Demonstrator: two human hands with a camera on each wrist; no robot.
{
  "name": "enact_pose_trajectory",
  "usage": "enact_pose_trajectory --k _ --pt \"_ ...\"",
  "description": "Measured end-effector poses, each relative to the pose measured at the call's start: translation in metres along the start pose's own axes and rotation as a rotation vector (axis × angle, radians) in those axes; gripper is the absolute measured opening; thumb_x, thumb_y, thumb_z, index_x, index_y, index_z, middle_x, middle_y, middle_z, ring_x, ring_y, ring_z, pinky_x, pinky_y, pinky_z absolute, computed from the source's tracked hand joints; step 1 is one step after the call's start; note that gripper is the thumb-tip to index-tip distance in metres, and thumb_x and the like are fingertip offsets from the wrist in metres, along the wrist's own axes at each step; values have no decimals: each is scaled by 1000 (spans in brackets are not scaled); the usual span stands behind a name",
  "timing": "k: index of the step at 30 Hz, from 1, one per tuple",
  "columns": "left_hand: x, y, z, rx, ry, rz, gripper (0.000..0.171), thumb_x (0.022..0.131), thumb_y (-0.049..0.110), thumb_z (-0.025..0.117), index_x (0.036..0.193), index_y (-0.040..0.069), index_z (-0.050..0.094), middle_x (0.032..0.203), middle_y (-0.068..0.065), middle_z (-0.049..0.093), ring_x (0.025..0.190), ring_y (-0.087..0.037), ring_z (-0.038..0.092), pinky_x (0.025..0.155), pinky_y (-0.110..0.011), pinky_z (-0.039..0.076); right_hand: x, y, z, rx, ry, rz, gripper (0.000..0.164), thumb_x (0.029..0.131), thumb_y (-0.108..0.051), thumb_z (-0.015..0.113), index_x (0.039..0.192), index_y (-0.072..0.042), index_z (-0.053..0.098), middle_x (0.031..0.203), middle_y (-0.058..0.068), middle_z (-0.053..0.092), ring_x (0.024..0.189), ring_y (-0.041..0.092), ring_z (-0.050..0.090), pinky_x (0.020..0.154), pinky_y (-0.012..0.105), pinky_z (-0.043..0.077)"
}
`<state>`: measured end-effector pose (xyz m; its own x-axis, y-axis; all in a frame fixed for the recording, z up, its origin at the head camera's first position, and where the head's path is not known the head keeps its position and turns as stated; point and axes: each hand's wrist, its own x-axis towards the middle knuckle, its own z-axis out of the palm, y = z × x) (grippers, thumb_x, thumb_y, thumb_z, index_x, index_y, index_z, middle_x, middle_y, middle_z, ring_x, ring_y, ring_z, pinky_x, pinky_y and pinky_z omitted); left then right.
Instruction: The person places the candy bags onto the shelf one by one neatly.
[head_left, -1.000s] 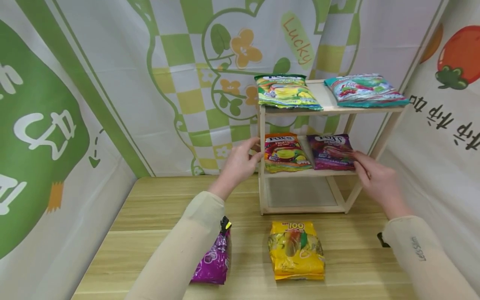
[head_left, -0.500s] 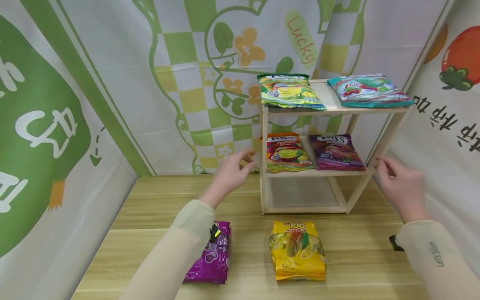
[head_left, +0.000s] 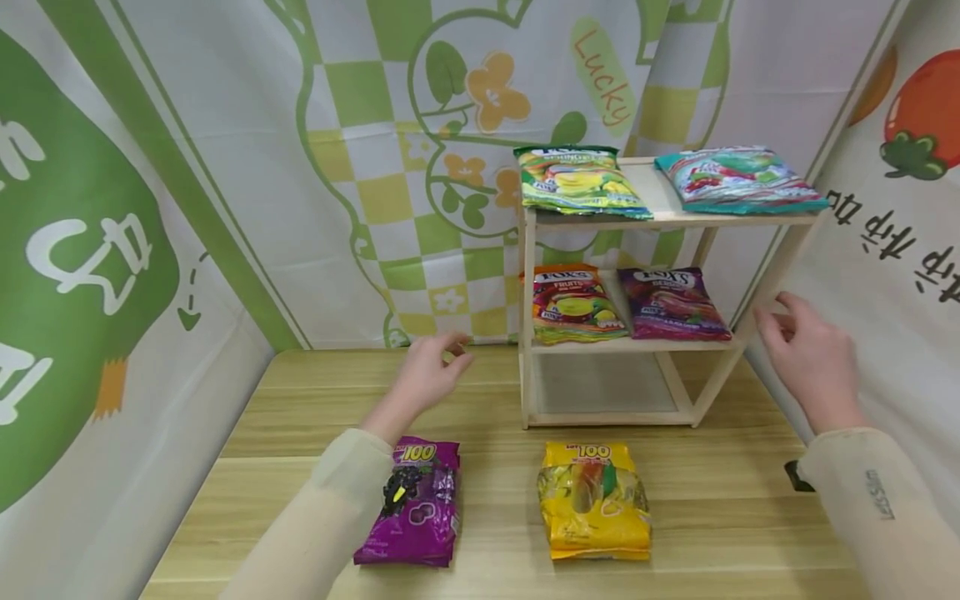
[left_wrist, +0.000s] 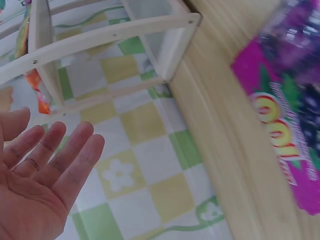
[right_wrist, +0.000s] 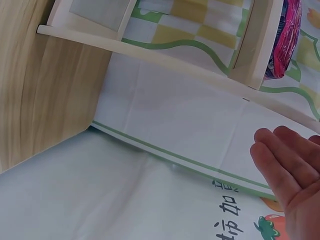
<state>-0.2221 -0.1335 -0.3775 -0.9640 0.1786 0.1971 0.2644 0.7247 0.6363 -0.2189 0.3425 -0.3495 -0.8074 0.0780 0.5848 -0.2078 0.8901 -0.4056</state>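
Note:
My left hand (head_left: 427, 375) hovers over the table to the left of a wooden shelf rack (head_left: 527, 375), fingers loosely bent and holding nothing. Just right of the rack, my right hand (head_left: 813, 358) hangs in the air, also without anything in it. On the middle shelf lie an orange-red candy bag (head_left: 573, 307) and a dark purple candy bag (head_left: 673, 305). The top shelf bears a green-yellow candy bag (head_left: 581, 182) and a teal candy bag (head_left: 742, 179). In the left wrist view, the left hand (left_wrist: 40, 180) shows relaxed fingers; the right wrist view shows part of the right hand (right_wrist: 295, 170).
On the table (head_left: 262, 433) in front of the rack stand a magenta candy bag (head_left: 427, 525), partly behind the left sleeve, and a yellow candy bag (head_left: 596, 525). Printed cloth walls (head_left: 225, 167) enclose the table at the back and sides.
My right hand has let go of the dark purple bag and moved right, off the rack. My left hand has left the rack's left post and moved left and down, uncovering the magenta bag.

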Motion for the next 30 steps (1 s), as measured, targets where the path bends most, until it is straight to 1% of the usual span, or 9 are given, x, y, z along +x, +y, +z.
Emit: enact_pose_trajectory --k 2,5,8,13,18,23,25,28,30 --pt "-5 -7 0 15 -2 -20 32 101 22 64 130 8 67 115 -13 72 90 -27 72 76 -39 61 2 -1 0 9 12 -29 45 106 -24 51 135 10 53 107 35 67 94 58 65 82 71 49" --pt "-12 -17 1 19 -13 -51 32 101 22 65 128 7 68 114 -14 72 83 -22 71 72 -37 60 4 -1 1 21 47 -71 39 105 -18 53 132 10 55 102 36 68 89 59 65 79 71 50" --pt "-19 -27 1 28 -19 -72 31 100 21 66 127 5 68 113 -15 72 78 -19 68 70 -35 58 6 -1 1 25 35 -74 36 105 -15 53 131 10 56 101 36 68 88 60 65 78 71 50" --pt "-31 -42 2 67 -36 -112 31 101 23 65 126 5 69 113 -15 73 91 -25 68 80 -43 58 8 0 1 30 17 -73 34 106 -16 51 127 10 57 99 34 69 87 60 65 76 70 50" --pt "-41 -55 4 79 -64 -166 30 101 23 64 124 4 69 113 -16 72 86 -23 67 77 -42 58 10 0 1 31 18 -94 29 106 -14 51 118 10 60 96 33 70 84 58 66 72 69 51" --pt "-52 -65 4 123 -60 -188 30 101 21 64 122 1 69 109 -17 72 93 -29 69 83 -48 59 12 -1 0 31 -34 -55 28 105 -15 49 112 10 61 96 34 69 83 56 68 71 68 54" --pt "-56 -68 4 150 -55 -196 30 100 22 64 122 1 69 107 -17 73 96 -31 70 85 -50 58 14 -2 0 23 -49 -39 28 104 -15 50 110 10 61 95 34 70 81 54 69 67 63 56" --pt "-61 -72 3 184 -60 -208 30 100 21 65 120 0 70 104 -16 74 93 -31 70 83 -52 58 17 -2 0 10 -64 -26 25 103 -14 51 104 8 61 93 32 71 78 52 70 59 51 57" --pt "-63 -74 3 205 -68 -227 29 100 22 65 119 0 70 103 -16 74 91 -30 70 81 -51 59 18 -2 0 2 -70 -18 23 102 -14 51 101 7 61 92 31 71 77 50 71 53 39 54"
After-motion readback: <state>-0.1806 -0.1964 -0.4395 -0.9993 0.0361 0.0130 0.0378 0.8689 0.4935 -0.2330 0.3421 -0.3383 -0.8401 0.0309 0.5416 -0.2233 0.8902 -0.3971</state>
